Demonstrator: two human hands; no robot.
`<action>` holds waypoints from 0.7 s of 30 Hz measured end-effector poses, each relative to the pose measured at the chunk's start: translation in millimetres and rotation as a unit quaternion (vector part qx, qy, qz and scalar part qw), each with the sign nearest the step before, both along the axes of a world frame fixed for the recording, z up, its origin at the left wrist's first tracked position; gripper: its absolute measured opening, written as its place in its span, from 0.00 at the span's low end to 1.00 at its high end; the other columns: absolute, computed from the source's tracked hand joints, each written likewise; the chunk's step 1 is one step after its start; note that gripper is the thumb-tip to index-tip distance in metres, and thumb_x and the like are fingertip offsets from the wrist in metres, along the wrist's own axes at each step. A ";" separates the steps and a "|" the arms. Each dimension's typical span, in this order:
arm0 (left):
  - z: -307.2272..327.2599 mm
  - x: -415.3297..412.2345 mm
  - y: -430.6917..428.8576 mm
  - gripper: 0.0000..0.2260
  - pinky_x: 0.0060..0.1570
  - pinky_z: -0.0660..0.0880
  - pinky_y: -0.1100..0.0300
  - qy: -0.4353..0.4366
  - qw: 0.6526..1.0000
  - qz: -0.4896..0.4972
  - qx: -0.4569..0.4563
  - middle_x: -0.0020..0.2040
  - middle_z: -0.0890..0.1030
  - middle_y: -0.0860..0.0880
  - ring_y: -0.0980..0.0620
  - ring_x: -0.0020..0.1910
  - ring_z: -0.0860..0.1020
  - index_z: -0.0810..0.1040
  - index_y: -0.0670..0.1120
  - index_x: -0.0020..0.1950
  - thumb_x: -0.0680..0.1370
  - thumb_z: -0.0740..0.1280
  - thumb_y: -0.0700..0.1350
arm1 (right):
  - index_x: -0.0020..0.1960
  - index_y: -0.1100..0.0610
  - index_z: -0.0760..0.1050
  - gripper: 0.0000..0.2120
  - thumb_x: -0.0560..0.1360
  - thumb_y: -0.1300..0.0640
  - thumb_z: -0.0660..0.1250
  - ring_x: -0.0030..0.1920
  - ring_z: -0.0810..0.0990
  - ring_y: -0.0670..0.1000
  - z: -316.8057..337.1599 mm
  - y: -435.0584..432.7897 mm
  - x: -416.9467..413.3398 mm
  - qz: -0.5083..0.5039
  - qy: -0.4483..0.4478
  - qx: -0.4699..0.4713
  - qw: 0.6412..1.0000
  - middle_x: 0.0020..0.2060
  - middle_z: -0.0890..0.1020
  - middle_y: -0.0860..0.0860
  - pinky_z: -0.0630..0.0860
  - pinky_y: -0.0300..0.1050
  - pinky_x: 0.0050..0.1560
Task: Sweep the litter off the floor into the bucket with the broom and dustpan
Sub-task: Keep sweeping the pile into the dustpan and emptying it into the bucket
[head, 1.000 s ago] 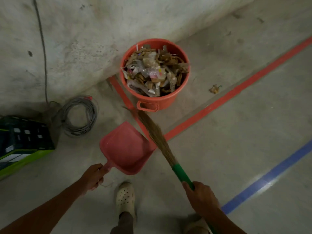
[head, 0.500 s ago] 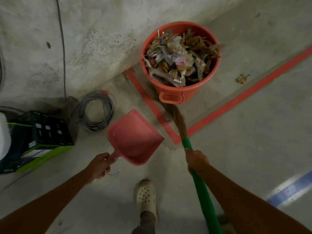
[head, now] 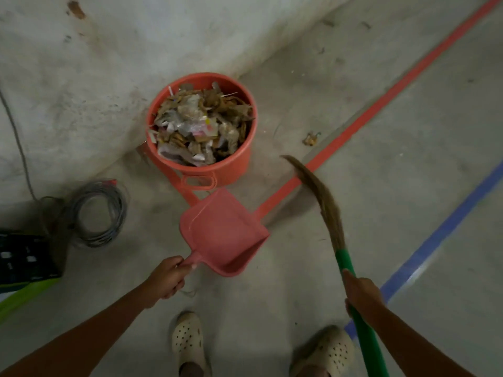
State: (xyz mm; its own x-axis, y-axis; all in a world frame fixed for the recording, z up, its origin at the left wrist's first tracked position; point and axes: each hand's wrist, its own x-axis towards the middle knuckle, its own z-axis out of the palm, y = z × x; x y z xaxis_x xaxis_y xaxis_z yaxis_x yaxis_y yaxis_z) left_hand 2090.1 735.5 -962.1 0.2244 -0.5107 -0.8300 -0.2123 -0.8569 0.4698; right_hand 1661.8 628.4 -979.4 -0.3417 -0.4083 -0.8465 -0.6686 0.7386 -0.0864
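Left hand (head: 167,278), fingers curled round the short handle of the pink dustpan (head: 223,232), holds the pan with its open mouth turned toward the bucket (head: 246,161), the front corner lying just beside the bucket's side handle in this view (whether the pan rests on the floor or is raised cannot be told). Right hand (head: 362,293) grips the green shaft of the broom (head: 324,202) just below the bound bristles; the brown bristles curve away from the person and to the left, their tip over the red floor line (head: 381,104), to the right of the bucket and apart from it. The orange bucket stands at the foot of the concrete wall (head: 109,50), heaped to the rim with litter (head: 201,126) of paper, plastic wrap and brown scraps. One loose scrap (head: 310,138) lies on the floor between bucket and red line, beyond the bristle tip. A blue floor line (head: 449,224) runs at far right. A coil of grey cable (head: 98,213) and a dark crate (head: 24,259) sit at left; two pale perforated shoes (head: 187,341) appear at the lower edge
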 end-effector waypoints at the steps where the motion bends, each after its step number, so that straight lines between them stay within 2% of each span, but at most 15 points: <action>1: 2.9 -11.8 -11.0 0.15 0.22 0.58 0.64 0.003 1.000 -0.005 -0.003 0.29 0.72 0.44 0.53 0.23 0.64 0.67 0.45 0.41 0.81 0.69 0.49 | 0.47 0.61 0.75 0.26 0.83 0.38 0.55 0.33 0.80 0.53 4.9 -4.6 -13.5 0.000 -0.001 -0.011 1.000 0.34 0.80 0.56 0.81 0.49 0.41; 3: 11.5 -34.1 -32.5 0.15 0.22 0.58 0.64 0.005 1.000 -0.008 -0.010 0.28 0.71 0.45 0.53 0.22 0.64 0.67 0.45 0.42 0.81 0.68 0.49 | 0.48 0.60 0.75 0.26 0.83 0.38 0.55 0.33 0.80 0.52 17.3 -13.2 -34.7 0.008 -0.014 -0.024 1.000 0.35 0.80 0.55 0.81 0.48 0.39; 8: 34.0 -90.5 -81.5 0.15 0.23 0.58 0.65 -0.012 0.999 0.015 -0.042 0.28 0.71 0.44 0.53 0.21 0.63 0.67 0.44 0.41 0.81 0.68 0.48 | 0.47 0.55 0.74 0.24 0.83 0.36 0.52 0.39 0.82 0.50 49.3 -38.9 -66.3 0.066 -0.046 -0.030 0.996 0.40 0.82 0.54 0.83 0.48 0.45; 12: 38.5 -127.8 -118.8 0.15 0.22 0.58 0.66 -0.014 0.997 0.028 -0.069 0.29 0.71 0.43 0.53 0.20 0.63 0.68 0.43 0.39 0.82 0.68 0.47 | 0.46 0.54 0.72 0.24 0.82 0.35 0.52 0.38 0.83 0.49 56.1 -69.8 -71.1 0.107 -0.057 -0.043 0.992 0.41 0.81 0.52 0.82 0.44 0.36; 17: 5.3 -142.2 -173.6 0.12 0.21 0.58 0.67 -0.034 0.996 0.008 -0.080 0.30 0.72 0.42 0.53 0.19 0.64 0.71 0.40 0.43 0.82 0.67 0.46 | 0.45 0.54 0.71 0.23 0.83 0.37 0.52 0.37 0.82 0.49 11.2 -122.4 -45.0 0.119 -0.085 -0.031 0.989 0.40 0.80 0.52 0.83 0.45 0.36; 21: -42.9 -139.5 -217.8 0.13 0.20 0.57 0.68 -0.058 0.994 -0.018 -0.086 0.28 0.71 0.43 0.53 0.18 0.64 0.69 0.41 0.40 0.81 0.69 0.44 | 0.42 0.56 0.72 0.25 0.84 0.37 0.52 0.35 0.82 0.50 -58.3 -170.6 -21.9 0.059 -0.105 -0.034 0.992 0.37 0.80 0.52 0.82 0.45 0.38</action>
State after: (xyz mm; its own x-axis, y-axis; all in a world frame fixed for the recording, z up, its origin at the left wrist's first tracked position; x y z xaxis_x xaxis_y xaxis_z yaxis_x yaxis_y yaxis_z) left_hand 1950.7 517.7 -1005.0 0.2926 -0.6524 -0.6991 -0.3032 -0.7567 0.5793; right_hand 1639.9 457.8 -1037.7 -0.1064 -0.4939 -0.8630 -0.7124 0.6433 -0.2803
